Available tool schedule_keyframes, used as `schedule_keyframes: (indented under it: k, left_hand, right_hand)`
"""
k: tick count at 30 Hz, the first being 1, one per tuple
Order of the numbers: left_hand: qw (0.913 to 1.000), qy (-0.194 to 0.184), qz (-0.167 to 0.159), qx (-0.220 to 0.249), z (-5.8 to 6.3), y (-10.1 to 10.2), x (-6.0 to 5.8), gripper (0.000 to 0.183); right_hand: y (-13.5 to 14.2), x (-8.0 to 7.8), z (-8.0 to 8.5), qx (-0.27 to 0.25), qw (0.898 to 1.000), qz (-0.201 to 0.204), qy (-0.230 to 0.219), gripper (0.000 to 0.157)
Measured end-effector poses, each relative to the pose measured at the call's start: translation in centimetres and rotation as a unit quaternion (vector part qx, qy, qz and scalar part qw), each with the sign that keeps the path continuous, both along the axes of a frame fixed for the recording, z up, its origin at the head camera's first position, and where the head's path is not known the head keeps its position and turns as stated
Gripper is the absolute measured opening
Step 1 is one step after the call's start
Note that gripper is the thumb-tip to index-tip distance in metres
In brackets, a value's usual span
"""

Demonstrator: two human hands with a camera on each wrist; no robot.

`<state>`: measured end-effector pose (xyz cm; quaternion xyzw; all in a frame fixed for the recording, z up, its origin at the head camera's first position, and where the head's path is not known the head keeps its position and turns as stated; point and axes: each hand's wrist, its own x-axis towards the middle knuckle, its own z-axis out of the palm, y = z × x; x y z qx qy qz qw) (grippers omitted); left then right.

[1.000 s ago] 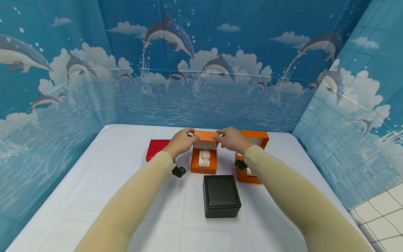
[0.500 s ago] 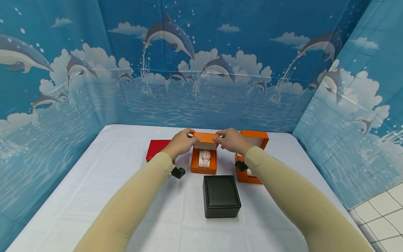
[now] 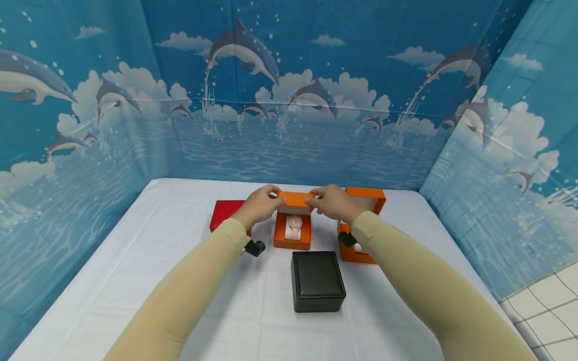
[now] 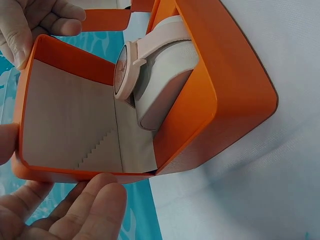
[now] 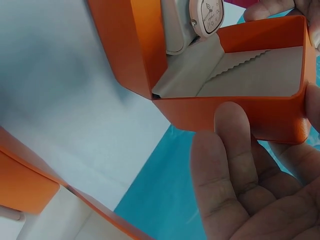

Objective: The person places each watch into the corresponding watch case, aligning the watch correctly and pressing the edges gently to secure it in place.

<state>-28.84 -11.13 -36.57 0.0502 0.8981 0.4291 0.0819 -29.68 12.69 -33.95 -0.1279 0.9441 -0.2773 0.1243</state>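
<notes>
An orange watch box (image 3: pixel 292 244) stands raised-lidded at the middle of the table. In it a pale pink wristwatch (image 3: pixel 295 223) is wrapped round a whitish cushion (image 4: pixel 165 85). My left hand (image 3: pixel 262 203) pinches the left corner of the lid (image 3: pixel 295 199), thumb on the front edge and fingers along the side. The opposite corner is gripped by my right hand (image 3: pixel 333 200) in the same way. From the left wrist view, the lid's pale lining (image 4: pixel 70 115) faces the camera, tilted over the watch. Several fingers (image 5: pixel 232 145) of the right hand lie along the lid's side wall.
A black box (image 3: pixel 318 278) with its lid down sits in front. Right of centre, a second orange box (image 3: pixel 361 256) stands with its lid up, partly behind the right forearm. A red box (image 3: pixel 226 213) lies left, partly covered by the left hand. Dolphin-print curtains (image 3: pixel 289 135) surround the white table.
The lid has tipped slightly forward and down toward the watch, both hands moving with it by a small amount. The other boxes have stayed put.
</notes>
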Motion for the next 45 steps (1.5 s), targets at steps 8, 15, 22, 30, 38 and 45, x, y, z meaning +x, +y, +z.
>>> schedule_keyframes:
  k: [8,15,22,30,38,45]
  left_hand:
    - [1.0000,-0.002,-0.006,0.001,-0.1,-0.1,0.3,0.046]
    - [0.9999,0.003,-0.013,-0.003,-0.2,-0.2,0.6,0.045]
    - [0.9998,0.001,-0.017,-0.005,-0.1,-0.4,0.6,0.046]
    - [0.9994,0.015,-0.026,-0.019,-0.2,-0.6,0.6,0.048]
    - [0.9991,0.016,-0.028,-0.025,-0.5,-0.7,0.7,0.049]
    - [0.9991,0.019,-0.029,-0.023,-0.5,-0.7,1.1,0.047]
  right_hand:
    - [0.2,0.1,-0.4,-0.002,1.000,0.003,0.004,0.055]
    - [0.2,0.3,-0.4,0.006,1.000,0.013,0.012,0.052]
    - [0.2,0.5,-0.1,0.010,1.000,0.018,0.023,0.049]
    - [0.2,0.7,-0.3,-0.006,1.000,0.017,0.019,0.048]
    - [0.3,0.9,-0.4,-0.009,1.000,0.017,0.016,0.047]
    - [0.3,0.9,-0.6,-0.010,1.000,0.017,0.013,0.047]
